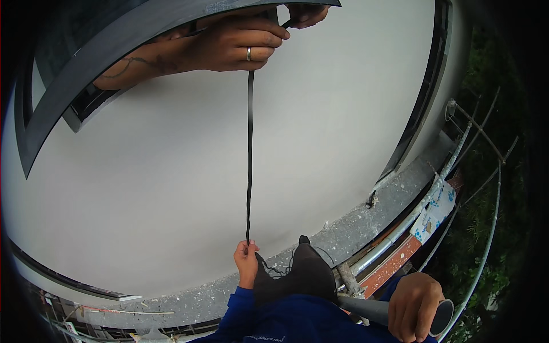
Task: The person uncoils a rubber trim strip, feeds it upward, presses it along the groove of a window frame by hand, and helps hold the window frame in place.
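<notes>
From where I stand, the step in hand looks like passing along a black cable (249, 154); the next move, I'd judge, calls for light tension and good timing at both ends. The cable hangs before the pale wall (343, 131), its long axis nearly upright, running from twelve o'clock to six. Near six, the left hand (246, 265) pinches it between closed fingers; near twelve, a co-worker's hand (240, 46) grips it. Toward half past four, the right hand (416, 306) wraps round a grey pole (367, 310).
</notes>
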`<state>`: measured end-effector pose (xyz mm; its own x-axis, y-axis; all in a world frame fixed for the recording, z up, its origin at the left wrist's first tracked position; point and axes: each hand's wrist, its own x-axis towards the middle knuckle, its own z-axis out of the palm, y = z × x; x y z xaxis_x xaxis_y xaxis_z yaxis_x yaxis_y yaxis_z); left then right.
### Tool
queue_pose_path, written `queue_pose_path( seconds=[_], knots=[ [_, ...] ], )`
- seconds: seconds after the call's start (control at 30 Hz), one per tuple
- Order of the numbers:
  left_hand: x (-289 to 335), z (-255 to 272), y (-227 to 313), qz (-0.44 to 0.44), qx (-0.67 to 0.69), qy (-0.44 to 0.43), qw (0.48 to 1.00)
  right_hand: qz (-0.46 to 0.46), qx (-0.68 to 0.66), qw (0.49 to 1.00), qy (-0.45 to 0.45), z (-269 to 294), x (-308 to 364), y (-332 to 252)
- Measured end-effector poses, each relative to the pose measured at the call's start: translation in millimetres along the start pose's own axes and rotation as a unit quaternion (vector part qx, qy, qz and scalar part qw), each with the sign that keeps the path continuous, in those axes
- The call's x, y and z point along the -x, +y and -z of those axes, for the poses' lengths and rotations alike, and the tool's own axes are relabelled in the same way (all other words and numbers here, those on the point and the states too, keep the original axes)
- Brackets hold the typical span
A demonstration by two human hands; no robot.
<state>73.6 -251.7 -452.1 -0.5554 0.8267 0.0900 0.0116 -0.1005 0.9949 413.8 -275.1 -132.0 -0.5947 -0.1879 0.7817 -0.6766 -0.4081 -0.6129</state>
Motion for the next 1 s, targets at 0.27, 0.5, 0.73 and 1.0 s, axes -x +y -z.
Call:
queue_pose_path(
  seconds=[0.27, 0.5, 0.73, 1.0],
  knots=[
    [0.7, 19.6, -0.8, -0.011, -0.012, 0.043, 0.999, 0.005, -0.033, 0.999, -0.024, 19.3, 7.1, 8.9],
    [3.5, -8.6, 38.0, -0.041, 0.032, 0.007, 0.999, -0.008, -0.003, 1.000, -0.010, 4.2, 3.2, -0.3],
    [1.9, -12.1, 44.5, -0.046, 0.034, -0.020, 0.998, -0.016, 0.032, 0.998, -0.049, 20.7, -8.0, -5.5],
    [2.7, -12.9, 45.5, -0.038, 0.012, 0.008, 0.999, -0.027, 0.033, 0.998, -0.045, 18.4, -6.4, -7.7]
  ],
)
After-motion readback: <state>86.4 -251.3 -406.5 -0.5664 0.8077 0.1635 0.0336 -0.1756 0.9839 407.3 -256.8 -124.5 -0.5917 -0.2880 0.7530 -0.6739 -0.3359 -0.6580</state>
